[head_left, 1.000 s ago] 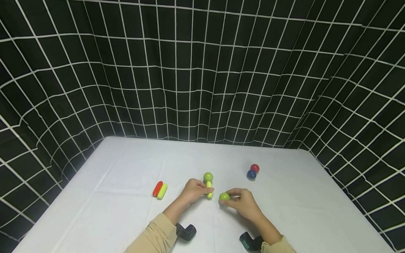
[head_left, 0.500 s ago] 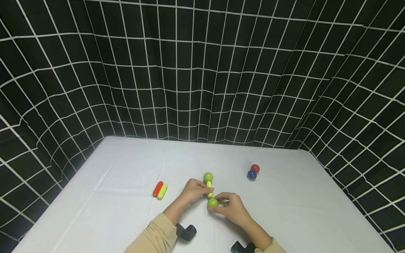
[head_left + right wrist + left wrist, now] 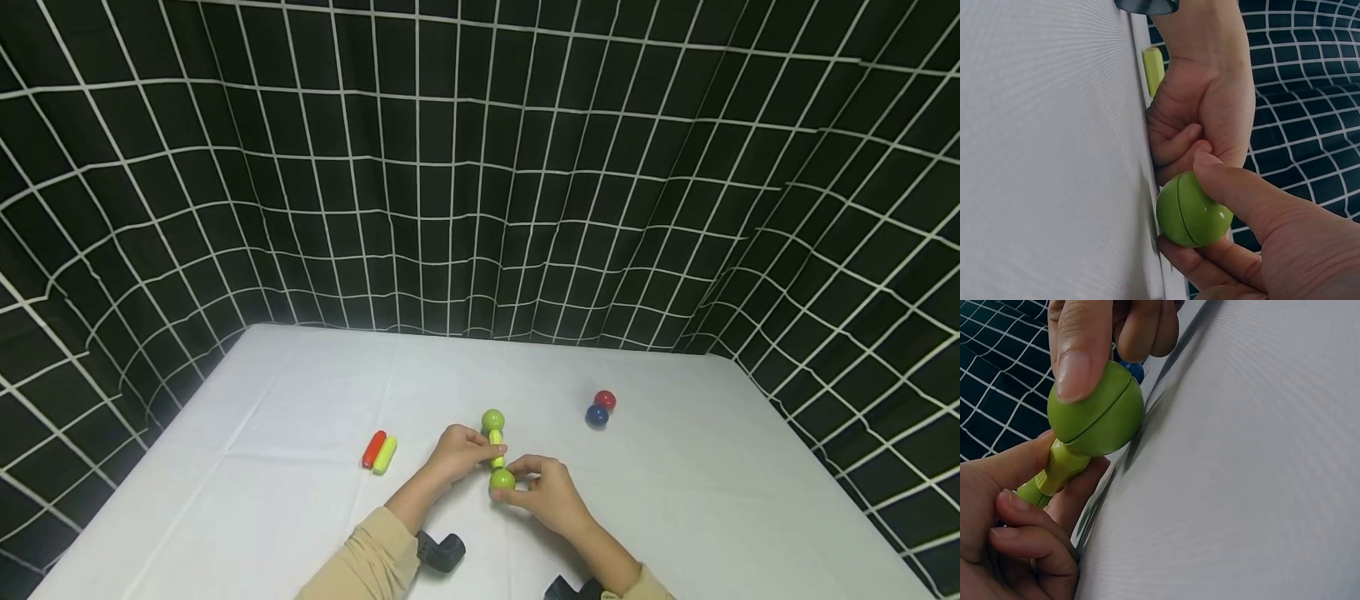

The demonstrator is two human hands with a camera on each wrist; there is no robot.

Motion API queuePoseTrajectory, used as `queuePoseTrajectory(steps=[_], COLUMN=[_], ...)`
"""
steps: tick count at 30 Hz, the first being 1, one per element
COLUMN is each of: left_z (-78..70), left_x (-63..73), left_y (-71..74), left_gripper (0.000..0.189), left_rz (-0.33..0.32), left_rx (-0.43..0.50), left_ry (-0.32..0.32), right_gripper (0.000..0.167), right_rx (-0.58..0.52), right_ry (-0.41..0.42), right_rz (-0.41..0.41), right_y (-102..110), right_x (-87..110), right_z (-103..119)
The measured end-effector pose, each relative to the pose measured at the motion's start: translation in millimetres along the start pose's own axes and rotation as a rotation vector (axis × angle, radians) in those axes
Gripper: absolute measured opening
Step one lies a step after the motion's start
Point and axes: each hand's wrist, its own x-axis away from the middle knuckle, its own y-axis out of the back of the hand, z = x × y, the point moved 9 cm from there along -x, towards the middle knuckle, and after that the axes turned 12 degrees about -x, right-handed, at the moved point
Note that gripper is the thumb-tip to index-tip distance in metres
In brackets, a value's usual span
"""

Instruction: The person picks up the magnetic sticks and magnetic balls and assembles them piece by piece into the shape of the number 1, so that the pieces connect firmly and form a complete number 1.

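Black cloth with white grid lines, the curtain (image 3: 480,167), rises beyond your fingers; under them spreads the white-covered table (image 3: 675,475). Tan sleeves (image 3: 363,554) reach up your forearms, well behind your fingers. Your left hand (image 3: 459,450) pinches the yellow-green stick between thumb and fingers, and your right hand (image 3: 551,496) grips the near green ball (image 3: 502,481) between thumb and fingertips, against the stick's near end. Just past your left fingertips, the far green ball (image 3: 492,420) touches the other end of that yellow-green stick (image 3: 497,437). Left of your left fingers, a red stick (image 3: 373,449) lies alongside a yellow stick (image 3: 385,456). Beyond your right fingers and to their right, a blue ball (image 3: 597,416) touches a slightly smaller-looking red ball (image 3: 605,400).
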Motion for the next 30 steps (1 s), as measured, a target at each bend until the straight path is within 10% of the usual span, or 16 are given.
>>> queuePoseTrajectory(steps=[30], left_z=[-2.1], left_x=[0.6], left_y=[-0.9], left_gripper=[0.032], left_rz=[0.012], left_rx=[-0.028], left_ry=[-0.017], right_gripper=[0.034], right_rx=[-0.018], right_ry=[0.006], right_rz=[-0.040], right_y=[0.6], right_x=[-1.0], right_z=[0.4])
